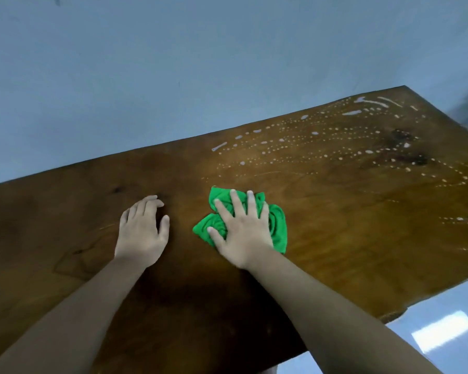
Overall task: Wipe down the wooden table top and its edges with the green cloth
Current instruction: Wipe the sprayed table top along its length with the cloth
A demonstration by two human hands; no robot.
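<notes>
From my feed I look down on a brown wooden counter (335,238) that runs slantwise across the view, its far edge against a pale blue wall (173,63); its near edge cuts off at the lower right, where a glossy floor (443,306) shows with a bright patch of reflected light (442,332). The green cloth (278,228) lies bunched on the counter top, about midway between the far and near edges; my right hand (241,228) lies flat on top of it, palm down, fingers straight and fanned apart, pressing it to the wood and not pinching it; green folds stick out beyond the fingertips and past the little-finger side. My left hand (142,233) rests on bare wood just beside it, on the side away from the far right corner, clear of the cloth; it is palm down with fingers loosely bent and close together, thumb out, holding nothing. Between the cloth and the far right corner, rows of pale droplets (322,141) and a few longer streaks dot the surface (whether water or cleaner I cannot tell); the nearest of them lie just beyond the cloth. A dark knot (405,139) in the wood sits among the droplets; a smaller cluster of drops (459,218) lies towards the right end; both forearms are bare.
</notes>
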